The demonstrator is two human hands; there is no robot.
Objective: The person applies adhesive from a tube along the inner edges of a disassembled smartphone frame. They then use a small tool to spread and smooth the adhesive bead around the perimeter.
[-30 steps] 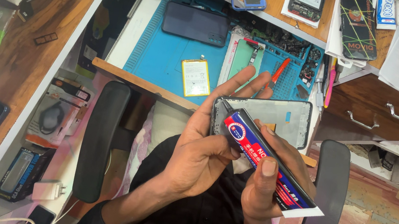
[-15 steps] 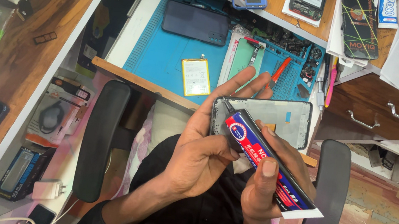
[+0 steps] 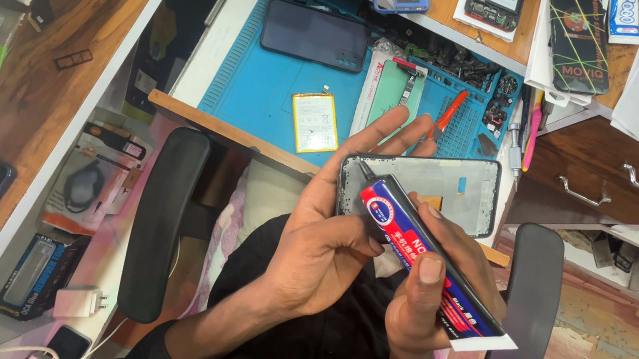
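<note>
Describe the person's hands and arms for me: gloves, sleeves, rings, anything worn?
Both are bare. The left hand and right hand have no gloves, and no rings, watch or bands show. The forearms are uncovered as far as the picture shows, with no sleeves in sight. Fingernails are short and plain. Dark clothing lies beneath the arms.

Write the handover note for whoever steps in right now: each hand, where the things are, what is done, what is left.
Left hand: grip on the phone frame, held over the lap, thumb against the glue tube.
Right hand: grip on the tube, its tip at the frame's left edge.
Blue mat in the open drawer holds a battery, a dark phone and a red tool.
Done: frame is stripped and in hand, tube is at its edge. No glue line can be made out.
Left: judging by this, probably gluing round the frame; the other parts lie on the mat.
</note>
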